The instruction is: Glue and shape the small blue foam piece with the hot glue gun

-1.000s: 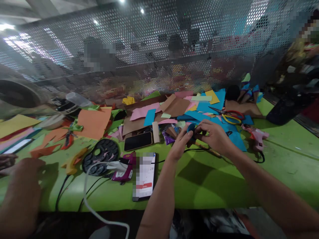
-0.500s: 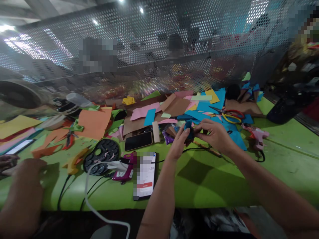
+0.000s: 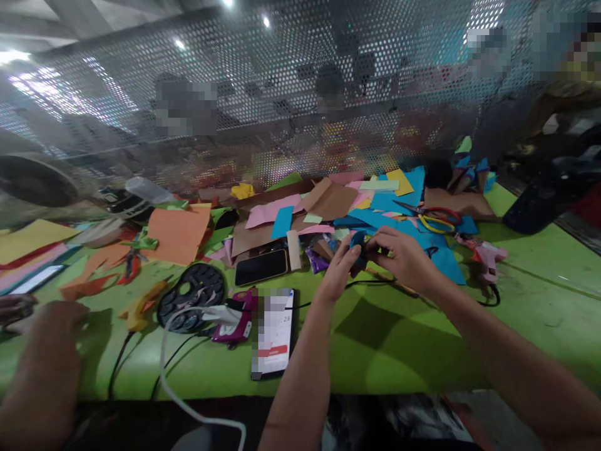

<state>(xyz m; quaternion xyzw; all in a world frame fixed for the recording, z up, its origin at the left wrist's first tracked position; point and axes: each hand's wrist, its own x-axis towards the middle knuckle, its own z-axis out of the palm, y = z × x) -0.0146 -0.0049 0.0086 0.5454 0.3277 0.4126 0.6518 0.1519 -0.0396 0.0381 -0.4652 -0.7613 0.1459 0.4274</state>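
Observation:
Between my hands, above the green table, is a small curled blue piece (image 3: 357, 238) that looks like paper or felt. My left hand (image 3: 340, 269) is closed on its lower left side, thumb pressed along it. Fingers of my right hand (image 3: 397, 249) are pinched together at its right edge; what exactly sits between those fingertips is hidden. A thin black cable and a wooden stick (image 3: 406, 289) lie beneath my hands. Just behind them are blue sheets (image 3: 444, 258) and a purple packet (image 3: 318, 259). Scissors (image 3: 434, 220) with red and yellow handles rest on the sheets.
A lit phone (image 3: 276, 335), a dark phone (image 3: 261, 267), a tissue pack (image 3: 235, 326) and a black tray (image 3: 191, 294) lie left of my arms. A pink glue gun (image 3: 486, 257) is at right, a yellow one (image 3: 143, 307) at left. Another person's arm (image 3: 44, 357) rests far left.
The blue piece has tilted slightly and shifted a little to the right between my fingers. Both hands stay in nearly the same place.

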